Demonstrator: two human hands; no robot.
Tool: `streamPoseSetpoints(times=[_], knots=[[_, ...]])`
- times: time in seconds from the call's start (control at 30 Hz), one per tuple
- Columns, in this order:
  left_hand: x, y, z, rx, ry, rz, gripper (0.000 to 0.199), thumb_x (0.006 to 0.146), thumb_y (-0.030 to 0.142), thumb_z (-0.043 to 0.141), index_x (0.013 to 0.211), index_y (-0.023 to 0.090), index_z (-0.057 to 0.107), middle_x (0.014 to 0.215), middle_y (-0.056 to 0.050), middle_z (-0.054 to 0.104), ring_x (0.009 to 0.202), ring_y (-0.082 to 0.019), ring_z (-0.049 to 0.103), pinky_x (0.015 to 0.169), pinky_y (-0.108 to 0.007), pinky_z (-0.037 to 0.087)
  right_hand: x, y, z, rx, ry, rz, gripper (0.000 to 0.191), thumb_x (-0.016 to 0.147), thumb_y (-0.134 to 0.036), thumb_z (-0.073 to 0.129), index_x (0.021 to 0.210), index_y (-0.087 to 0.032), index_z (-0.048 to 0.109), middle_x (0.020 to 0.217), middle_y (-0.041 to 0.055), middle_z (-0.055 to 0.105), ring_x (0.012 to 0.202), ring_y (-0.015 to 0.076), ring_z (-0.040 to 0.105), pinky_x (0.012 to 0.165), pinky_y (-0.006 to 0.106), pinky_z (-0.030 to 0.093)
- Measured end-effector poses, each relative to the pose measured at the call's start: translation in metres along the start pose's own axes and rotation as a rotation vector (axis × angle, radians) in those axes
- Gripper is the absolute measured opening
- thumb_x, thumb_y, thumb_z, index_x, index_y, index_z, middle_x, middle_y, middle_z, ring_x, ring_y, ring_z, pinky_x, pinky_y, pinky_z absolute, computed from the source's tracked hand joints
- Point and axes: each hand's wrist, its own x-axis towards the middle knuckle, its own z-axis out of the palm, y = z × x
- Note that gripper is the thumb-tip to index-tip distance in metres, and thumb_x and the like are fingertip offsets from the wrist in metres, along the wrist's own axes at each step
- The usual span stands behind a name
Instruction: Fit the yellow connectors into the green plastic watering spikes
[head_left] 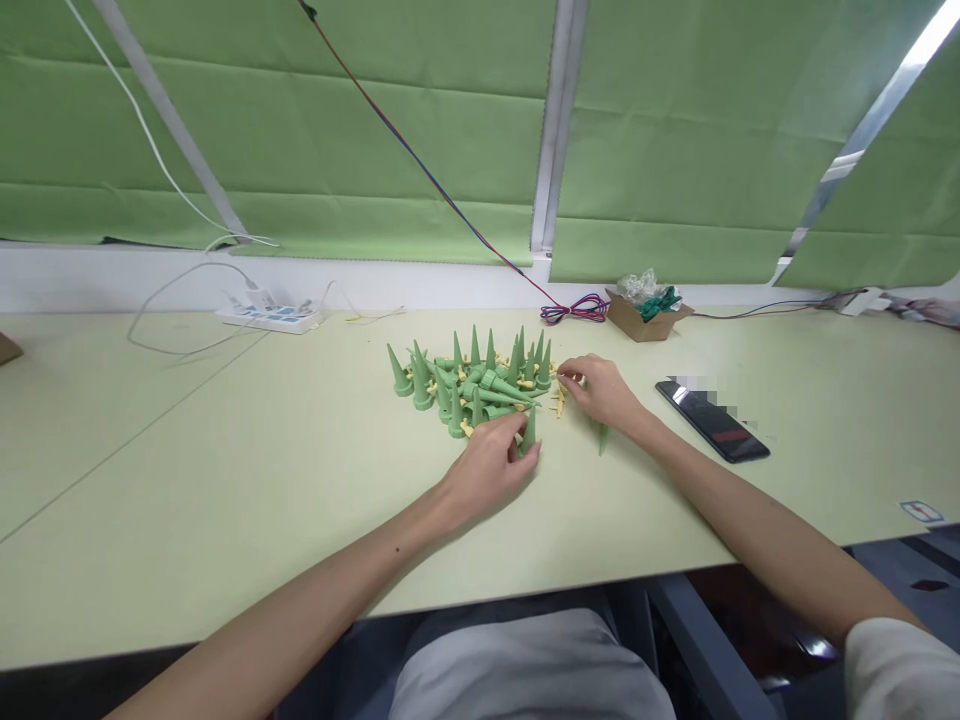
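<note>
Pale shirt cloth (532, 670) lies at the bottom of the view, on the near side of the pile of green cones (487, 385). At that pile's near right edge, the fingers of the left hand (491, 465) are curled in, the gap narrow, around an upright green cone (529, 430). Just beside the pile's right side, the thumb and forefinger of the right hand (604, 392) are nearly together above loose yellow pieces (560, 402); whether they grip one, I cannot tell. Another green cone (604, 438) shows under that hand, right of the pile.

Within the pile, many cones stand on their bases, while others lie tipped among scattered yellow pieces. By my reading, the work is partway along at most, with loose parts left; how many pieces are finished is unclear.

Farther out, a black phone (709, 420) lies well right of the pile, a small carton (646, 322) behind it to the right, and a power strip (274, 318) behind it to the left.
</note>
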Motion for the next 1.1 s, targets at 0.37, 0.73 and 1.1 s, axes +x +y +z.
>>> streamPoseSetpoints(times=[0.37, 0.73, 1.1], knots=[[0.001, -0.003, -0.002, -0.117, -0.027, -0.017, 0.015, 0.100, 0.026, 0.042, 0.094, 0.020, 0.054, 0.073, -0.001, 0.065, 0.068, -0.017, 0.061, 0.071, -0.031, 0.045, -0.004, -0.014, -0.011, 0.042, -0.247, -0.088, 0.013, 0.088, -0.012, 0.057, 0.082, -0.015, 0.068, 0.075, 0.0048, 0.067, 0.067, 0.0158, 0.057, 0.066, 0.025, 0.038], [0.001, -0.004, -0.002, -0.135, -0.003, -0.017, 0.020, 0.102, 0.028, 0.040, 0.091, 0.020, 0.055, 0.070, 0.000, 0.065, 0.064, -0.016, 0.062, 0.068, -0.031, 0.047, -0.009, -0.015, -0.016, -0.057, -0.378, -0.097, 0.024, 0.082, -0.003, 0.052, 0.094, -0.015, 0.069, 0.095, 0.0080, 0.068, 0.069, 0.0151, 0.056, 0.066, 0.025, 0.038], [0.002, -0.001, -0.003, -0.210, 0.056, -0.071, 0.022, 0.101, 0.034, 0.043, 0.085, 0.021, 0.051, 0.062, 0.001, 0.061, 0.057, -0.015, 0.062, 0.062, -0.030, 0.049, -0.010, -0.022, -0.010, -0.014, -0.441, -0.047, 0.010, 0.090, -0.012, 0.059, 0.081, -0.014, 0.063, 0.085, 0.0067, 0.065, 0.070, 0.0149, 0.054, 0.066, 0.025, 0.036]])
